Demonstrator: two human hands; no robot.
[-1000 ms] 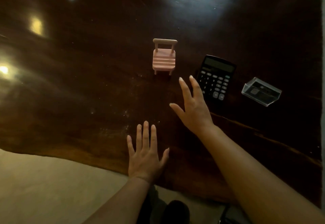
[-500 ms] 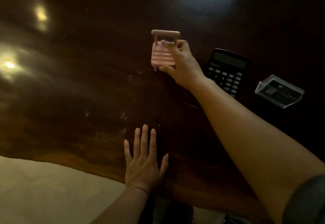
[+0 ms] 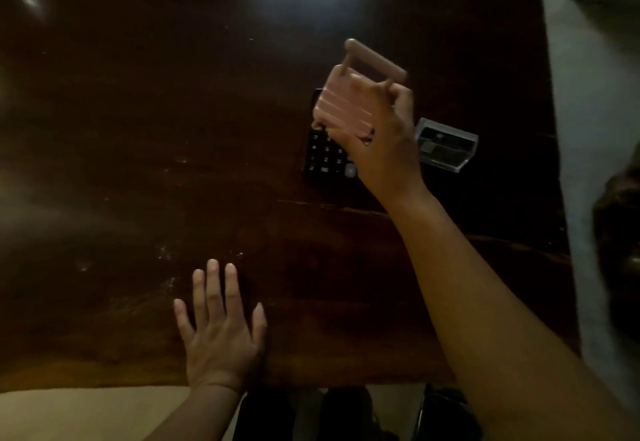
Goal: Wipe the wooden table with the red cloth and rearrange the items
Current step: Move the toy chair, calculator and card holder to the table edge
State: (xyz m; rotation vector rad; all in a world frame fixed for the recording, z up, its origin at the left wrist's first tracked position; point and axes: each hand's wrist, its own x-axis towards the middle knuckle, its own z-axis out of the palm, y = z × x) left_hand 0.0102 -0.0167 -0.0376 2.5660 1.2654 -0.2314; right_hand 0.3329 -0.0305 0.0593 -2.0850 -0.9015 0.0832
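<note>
Now the right hand (image 3: 381,135) holds the pink toy chair (image 3: 346,108) tilted above the black calculator (image 3: 325,160). The left hand (image 3: 221,333) lies flat, fingers spread, on the tabletop (image 3: 138,129).

Your pink chair (image 3: 346,108) sits tilted in your right hand (image 3: 384,139), lifted above the calculator (image 3: 325,156). The clear box (image 3: 446,144) lies on the dark, glossy table (image 3: 173,129), just right of the calculator.
</note>
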